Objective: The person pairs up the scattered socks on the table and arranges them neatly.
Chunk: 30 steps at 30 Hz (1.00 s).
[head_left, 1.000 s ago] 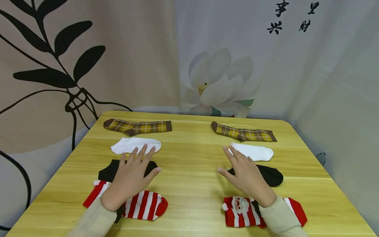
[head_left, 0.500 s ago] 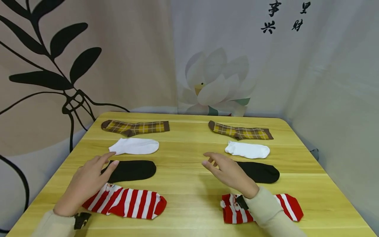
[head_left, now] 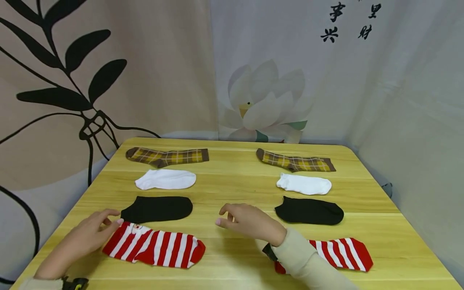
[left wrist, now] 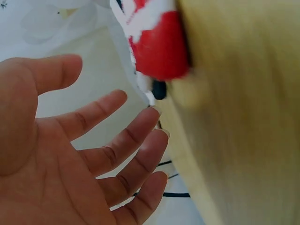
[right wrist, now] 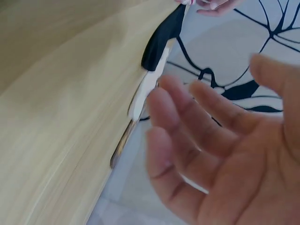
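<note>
My left hand (head_left: pixel 87 235) hovers at the cuff end of the left red-and-white striped sock (head_left: pixel 164 247), fingers loosely bent; the left wrist view shows its palm with nothing in it. My right hand (head_left: pixel 251 222) is over the middle of the table, left of the right black sock (head_left: pixel 311 210), and its bent fingers hold nothing in the right wrist view. Under the right forearm lies another red-and-white striped sock (head_left: pixel 344 251), partly hidden by the sleeve. A black sock (head_left: pixel 159 209) lies flat just beyond the left striped one.
Farther back lie two white socks (head_left: pixel 166 179) (head_left: pixel 304 184) and two brown-and-yellow plaid socks (head_left: pixel 170 156) (head_left: pixel 295 161), in left and right columns. The wooden table (head_left: pixel 232 185) ends at a printed curtain (head_left: pixel 166 80) behind it.
Both hands have drawn back off the black socks. The left hand moved left and toward me; the right moved left and slightly nearer. The socks stay in place.
</note>
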Tool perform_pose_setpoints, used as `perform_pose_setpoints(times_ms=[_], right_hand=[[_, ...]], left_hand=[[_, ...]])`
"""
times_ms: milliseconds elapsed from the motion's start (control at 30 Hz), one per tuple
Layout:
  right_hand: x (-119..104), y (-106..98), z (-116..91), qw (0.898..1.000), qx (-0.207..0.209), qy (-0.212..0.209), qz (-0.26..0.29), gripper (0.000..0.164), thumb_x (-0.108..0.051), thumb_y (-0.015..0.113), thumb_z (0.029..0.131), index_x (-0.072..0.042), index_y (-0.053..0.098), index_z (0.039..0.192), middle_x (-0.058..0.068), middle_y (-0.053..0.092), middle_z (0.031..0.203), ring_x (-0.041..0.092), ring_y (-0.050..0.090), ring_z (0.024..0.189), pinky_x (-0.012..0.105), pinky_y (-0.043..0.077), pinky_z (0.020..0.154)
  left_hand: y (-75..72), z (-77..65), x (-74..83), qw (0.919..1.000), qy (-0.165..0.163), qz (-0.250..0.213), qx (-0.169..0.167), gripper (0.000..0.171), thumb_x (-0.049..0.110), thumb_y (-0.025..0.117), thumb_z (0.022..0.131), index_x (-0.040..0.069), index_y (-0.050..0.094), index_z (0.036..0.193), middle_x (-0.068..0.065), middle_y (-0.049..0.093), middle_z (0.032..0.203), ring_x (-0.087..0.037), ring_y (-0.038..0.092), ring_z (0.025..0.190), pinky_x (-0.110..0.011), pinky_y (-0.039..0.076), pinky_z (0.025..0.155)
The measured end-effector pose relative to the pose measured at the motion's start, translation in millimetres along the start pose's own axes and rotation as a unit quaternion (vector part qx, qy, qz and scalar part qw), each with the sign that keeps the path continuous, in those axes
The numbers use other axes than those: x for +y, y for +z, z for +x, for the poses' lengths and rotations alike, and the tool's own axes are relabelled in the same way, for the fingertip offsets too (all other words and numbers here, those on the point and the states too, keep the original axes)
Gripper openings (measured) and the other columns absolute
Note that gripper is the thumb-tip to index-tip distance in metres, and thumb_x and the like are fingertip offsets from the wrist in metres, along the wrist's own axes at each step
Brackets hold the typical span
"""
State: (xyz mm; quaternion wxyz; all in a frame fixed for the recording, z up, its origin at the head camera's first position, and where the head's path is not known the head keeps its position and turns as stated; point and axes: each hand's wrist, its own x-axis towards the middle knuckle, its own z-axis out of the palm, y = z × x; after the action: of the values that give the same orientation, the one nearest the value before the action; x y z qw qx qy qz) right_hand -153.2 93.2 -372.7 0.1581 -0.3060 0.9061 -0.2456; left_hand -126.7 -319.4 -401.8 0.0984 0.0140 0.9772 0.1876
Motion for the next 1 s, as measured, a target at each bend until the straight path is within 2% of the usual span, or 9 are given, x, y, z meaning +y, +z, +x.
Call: perform_pose_setpoints(times_ms=[200,333,433,533,700,833,1000], right_hand=[[-19,10,14,0.996,-0.055,-0.009,-0.065,0.045,-0.049,0.053,0.095,-0.014,0.061,0.124,-0.009,0.063,0.088,0.001,0.056,0.077,0.023,0.048,0.073],[-28,19,26,0.993,-0.072,-0.013,-0.093,0.045,-0.047,0.054,0.095,-0.014,0.061,0.125,-0.009,0.063,0.089,0.002,0.058,0.085,0.024,0.049,0.083],[-31,27,35,0.991,-0.078,-0.013,-0.104,0.042,-0.047,0.057,0.094,-0.014,0.063,0.12,-0.009,0.064,0.089,0.003,0.057,0.086,0.023,0.048,0.082],[-33,36,42,0.991,-0.078,-0.012,-0.104,0.034,-0.046,0.06,0.092,-0.016,0.066,0.109,-0.009,0.064,0.089,0.002,0.056,0.08,0.021,0.047,0.075],[-37,49,48,0.99,-0.074,-0.027,-0.116,0.019,-0.036,0.063,0.093,-0.019,0.062,0.088,-0.011,0.056,0.075,0.002,0.047,0.066,0.018,0.041,0.061],[-40,56,47,0.987,-0.07,-0.044,-0.135,0.023,-0.03,0.064,0.093,-0.018,0.053,0.076,-0.009,0.046,0.064,0.004,0.04,0.058,0.018,0.034,0.053],[-44,57,43,0.988,-0.061,-0.06,-0.132,0.025,-0.023,0.065,0.092,-0.018,0.051,0.072,-0.01,0.043,0.059,0.003,0.036,0.052,0.016,0.03,0.049]], left_hand=[[2.7,6.6,-8.9,0.9997,0.004,-0.008,-0.024,0.052,0.037,0.063,0.091,-0.005,0.055,0.121,-0.021,0.061,0.102,-0.03,0.058,0.089,-0.048,0.051,0.071],[1.3,10.7,-11.4,0.9995,0.004,-0.005,-0.032,0.052,0.034,0.07,0.086,-0.005,0.057,0.119,-0.018,0.061,0.1,-0.028,0.057,0.088,-0.045,0.051,0.071],[0.7,14.0,-12.3,0.9988,-0.005,-0.01,-0.047,0.053,0.036,0.071,0.085,-0.004,0.057,0.118,-0.016,0.06,0.099,-0.027,0.055,0.087,-0.043,0.049,0.07],[1.9,16.0,-13.2,0.9978,-0.009,-0.02,-0.062,0.055,0.035,0.073,0.083,-0.004,0.057,0.118,-0.014,0.06,0.098,-0.025,0.054,0.086,-0.041,0.049,0.07],[4.9,16.4,-14.8,0.9979,0.006,-0.019,-0.062,0.055,0.032,0.075,0.082,-0.001,0.057,0.122,-0.011,0.058,0.097,-0.022,0.053,0.085,-0.04,0.048,0.07],[6.6,16.0,-14.0,0.9981,0.004,-0.016,-0.06,0.045,0.03,0.075,0.082,0.004,0.06,0.115,-0.009,0.059,0.096,-0.021,0.054,0.084,-0.04,0.048,0.07],[12.3,12.7,-14.5,0.9962,-0.025,-0.022,-0.08,0.027,0.028,0.072,0.085,0.006,0.062,0.098,-0.003,0.061,0.09,-0.017,0.053,0.081,-0.037,0.048,0.071]])
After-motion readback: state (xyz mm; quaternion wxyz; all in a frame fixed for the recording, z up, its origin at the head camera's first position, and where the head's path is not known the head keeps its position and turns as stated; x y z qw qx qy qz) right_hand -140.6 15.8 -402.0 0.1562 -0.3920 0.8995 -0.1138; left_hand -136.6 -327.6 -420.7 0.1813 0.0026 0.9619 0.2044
